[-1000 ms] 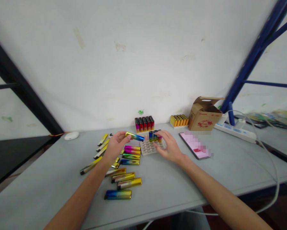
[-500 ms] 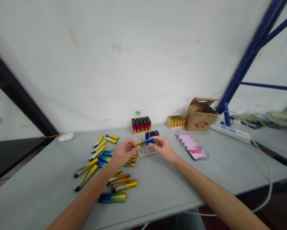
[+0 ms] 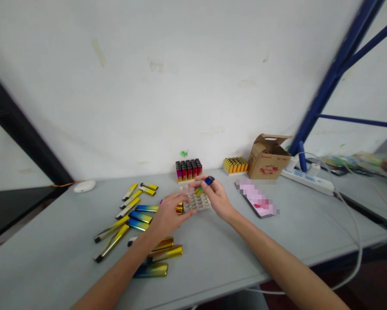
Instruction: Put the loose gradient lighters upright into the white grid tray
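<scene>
Toward the left edge of the smooth, matt tabletop [image 3: 219,258], the tubes [image 3: 172,252] have a glossy, metallic-looking finish. The tray [image 3: 197,205] looks like dull plastic. Near the back edge, the box [image 3: 266,168] is matt cardboard; the power strip [image 3: 310,181] looks like smooth plastic.

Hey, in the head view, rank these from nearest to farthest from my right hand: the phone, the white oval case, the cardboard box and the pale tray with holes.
From your right hand:
1. Pale tray: just left of it.
2. Phone: to its right.
3. Cardboard box: right, farther back, beyond the phone.
4. White oval case: far over on the left.
</scene>
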`<state>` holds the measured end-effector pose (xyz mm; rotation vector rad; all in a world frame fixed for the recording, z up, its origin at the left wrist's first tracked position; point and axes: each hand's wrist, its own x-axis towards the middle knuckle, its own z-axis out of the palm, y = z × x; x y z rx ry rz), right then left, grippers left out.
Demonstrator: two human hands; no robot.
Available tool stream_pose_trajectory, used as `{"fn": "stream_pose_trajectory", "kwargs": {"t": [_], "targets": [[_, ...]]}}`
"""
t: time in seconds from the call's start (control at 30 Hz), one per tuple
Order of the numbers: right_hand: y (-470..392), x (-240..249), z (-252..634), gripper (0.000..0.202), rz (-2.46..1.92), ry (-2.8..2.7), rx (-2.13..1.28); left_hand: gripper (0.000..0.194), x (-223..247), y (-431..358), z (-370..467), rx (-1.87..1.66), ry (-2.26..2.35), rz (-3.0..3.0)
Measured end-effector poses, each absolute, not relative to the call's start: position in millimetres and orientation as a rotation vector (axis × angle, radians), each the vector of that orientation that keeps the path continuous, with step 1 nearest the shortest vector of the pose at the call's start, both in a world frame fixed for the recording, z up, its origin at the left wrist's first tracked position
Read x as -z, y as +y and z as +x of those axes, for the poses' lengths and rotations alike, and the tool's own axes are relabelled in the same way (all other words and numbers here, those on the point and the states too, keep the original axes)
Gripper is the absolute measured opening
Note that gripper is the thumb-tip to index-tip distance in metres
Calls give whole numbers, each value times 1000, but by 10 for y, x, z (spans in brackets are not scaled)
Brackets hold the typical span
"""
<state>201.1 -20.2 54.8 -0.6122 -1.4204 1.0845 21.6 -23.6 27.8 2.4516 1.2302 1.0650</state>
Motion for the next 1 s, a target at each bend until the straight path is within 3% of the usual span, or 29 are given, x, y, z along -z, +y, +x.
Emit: {"fn": "stream_pose_trajectory", "kwargs": {"t": [0.13,0.47,0.6,1.0], "targets": [[-42,-671,1899,34,-498,-1243,-1133,16,-224,-138,91,-993,1312,2644],[-50,-506,1851,48,-606,-1093,-1723,16,-181,-5,-110,-884,1385,2701],[-56,-515,1947,44,-533,-1010,-1919,17,-158,-29,-108,-889,1366,2714],[-45,-534,1995,37,-501,-965,-1927,17,-193,-155,-48,-906,1270,2776]]}}
